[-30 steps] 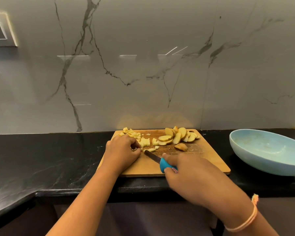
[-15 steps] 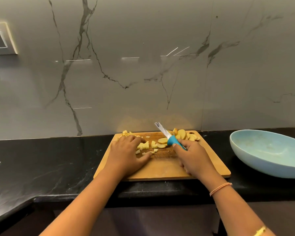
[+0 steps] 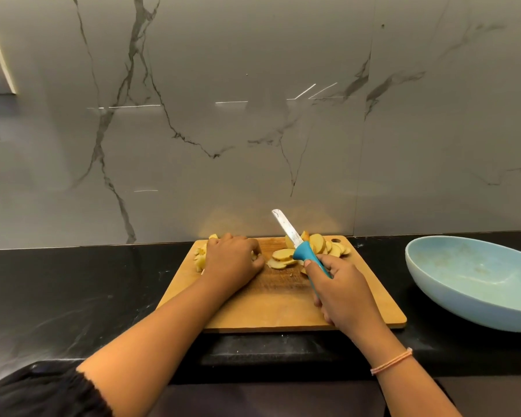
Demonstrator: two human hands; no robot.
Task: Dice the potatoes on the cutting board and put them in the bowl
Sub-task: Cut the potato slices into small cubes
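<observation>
Now right grip [image 3: 343,293] clasps knife [image 3: 295,245], blade up; slices [image 3: 283,255] lie just beyond it, toward left grip [image 3: 232,260], cupped over dice [image 3: 200,260], hold unclear.

Part-cut potatoes on a wooden board, with a pale blue bowl to one side.
The rectangular wooden cutting board [image 3: 268,308] lies flat on the black table [image 3: 73,290]. Pale yellow potato slices [image 3: 283,254], thin and round, overlap from the board's 12 o'clock to its 1 o'clock corner. Small diced pieces [image 3: 199,260] sit heaped at 10 o'clock, only partly in view. The wide, shallow bowl [image 3: 451,299] stands upright at the board's 3 o'clock, apart from it.
</observation>
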